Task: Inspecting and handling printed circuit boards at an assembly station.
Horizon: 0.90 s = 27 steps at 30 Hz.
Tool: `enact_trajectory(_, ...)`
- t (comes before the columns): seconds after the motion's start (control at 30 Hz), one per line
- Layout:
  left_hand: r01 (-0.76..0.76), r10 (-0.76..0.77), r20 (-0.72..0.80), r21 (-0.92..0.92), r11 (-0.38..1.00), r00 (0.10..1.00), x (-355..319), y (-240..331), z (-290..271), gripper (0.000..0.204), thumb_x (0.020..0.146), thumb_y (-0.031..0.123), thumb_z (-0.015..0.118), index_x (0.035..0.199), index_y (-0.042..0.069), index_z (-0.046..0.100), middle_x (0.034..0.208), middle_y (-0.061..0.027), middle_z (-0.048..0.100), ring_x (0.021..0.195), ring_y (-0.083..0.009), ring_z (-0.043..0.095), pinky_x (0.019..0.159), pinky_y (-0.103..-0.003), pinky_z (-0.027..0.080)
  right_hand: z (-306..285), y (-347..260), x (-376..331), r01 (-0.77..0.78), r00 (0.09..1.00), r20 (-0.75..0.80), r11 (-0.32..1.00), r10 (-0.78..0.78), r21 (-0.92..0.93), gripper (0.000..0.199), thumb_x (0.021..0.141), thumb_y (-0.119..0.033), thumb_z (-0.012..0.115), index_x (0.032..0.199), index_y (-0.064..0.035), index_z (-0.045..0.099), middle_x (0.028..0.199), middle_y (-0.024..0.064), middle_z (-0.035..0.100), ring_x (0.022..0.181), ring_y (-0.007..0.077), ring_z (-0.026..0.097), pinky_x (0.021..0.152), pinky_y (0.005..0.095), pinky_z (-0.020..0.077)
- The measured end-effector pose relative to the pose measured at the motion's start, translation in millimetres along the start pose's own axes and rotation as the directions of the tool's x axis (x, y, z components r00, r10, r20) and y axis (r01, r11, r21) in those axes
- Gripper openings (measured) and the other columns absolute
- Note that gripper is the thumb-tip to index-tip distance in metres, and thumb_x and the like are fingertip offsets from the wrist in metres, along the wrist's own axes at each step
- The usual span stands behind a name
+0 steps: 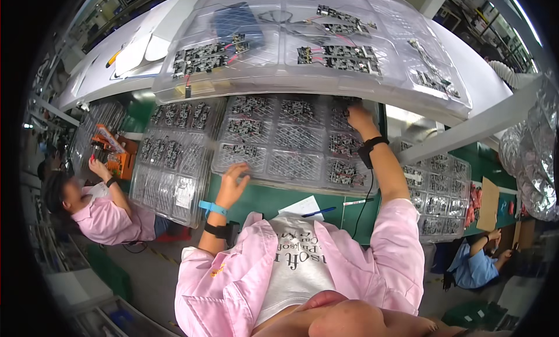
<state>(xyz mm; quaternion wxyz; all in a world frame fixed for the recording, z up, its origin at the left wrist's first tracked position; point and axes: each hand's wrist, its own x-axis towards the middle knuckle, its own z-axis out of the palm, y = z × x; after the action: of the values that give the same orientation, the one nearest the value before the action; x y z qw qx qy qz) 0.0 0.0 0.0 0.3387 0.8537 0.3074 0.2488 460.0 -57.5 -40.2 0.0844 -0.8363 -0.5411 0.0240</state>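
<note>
Nearest us sat an upper tray (268, 84). Our left hand (234, 185) was open, right hand (360, 117) unreadably blurred; boards (345, 144) seemed light, fragile, best edge-held.

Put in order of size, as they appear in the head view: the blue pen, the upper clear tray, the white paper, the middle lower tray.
1. Upper clear tray, though nearness to the camera may enlarge it
2. Middle lower tray
3. White paper
4. Blue pen
</note>
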Motion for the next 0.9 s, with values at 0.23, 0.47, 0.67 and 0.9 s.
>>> enact_trajectory(0.23,-0.010,0.010,-0.043,-0.009,1.000,0.999,-21.2,4.8,-7.4,0.023,0.070,0.003,0.059,0.093,0.000,0.057,0.098,-0.0144,0.056,0.094,-0.0311,0.053,0.081,-0.035,0.043,-20.5,-17.3,-14.4,0.092,0.996,0.025,0.967,-0.088,-0.237,0.015,0.069,-0.006,0.053,0.083,-0.0017,0.058,0.073,0.0150,0.060,0.066,0.0281,0.060,0.058,0.0361,0.0490)
enact_trajectory(0.47,-0.083,0.092,0.077,-0.112,0.990,0.993,-9.5,46.5,-16.3,0.026,0.072,0.002,0.057,0.097,0.000,0.056,0.101,-0.0137,0.056,0.093,-0.0235,0.055,0.075,-0.030,0.046,-104.5,-125.7,-111.8,0.085,0.984,-0.022,-0.355,0.177,0.931,0.004,0.076,0.000,0.052,0.078,-0.0022,0.050,0.071,0.0102,0.059,0.058,0.0189,0.060,0.052,0.0267,0.0502)
enact_trajectory(0.67,-0.103,0.216,0.054,-0.750,0.653,0.975,10.1,173.5,-45.6,0.035,0.080,0.005,0.052,0.113,-0.003,0.045,0.093,-0.0149,0.057,0.084,-0.0226,0.058,0.072,-0.031,0.047,-163.8,-214.9,-193.1,0.051,0.999,-0.044,-0.492,0.025,0.869,0.007,0.077,0.000,0.050,0.085,0.0009,0.049,0.076,0.0129,0.060,0.064,0.0218,0.062,0.057,0.0286,0.0530)
enact_trajectory(0.9,0.063,0.234,0.210,-0.856,0.514,0.949,-17.4,203.2,-77.5,0.033,0.083,0.011,0.049,0.111,-0.005,0.043,0.082,-0.0186,0.058,0.068,-0.0243,0.060,0.060,-0.031,0.050,-204.7,-236.6,-240.9,0.206,0.974,-0.225,-0.544,0.032,0.813,0.019,0.082,-0.007,0.050,0.095,0.0064,0.050,0.079,0.0154,0.060,0.067,0.0232,0.062,0.061,0.0324,0.0541)
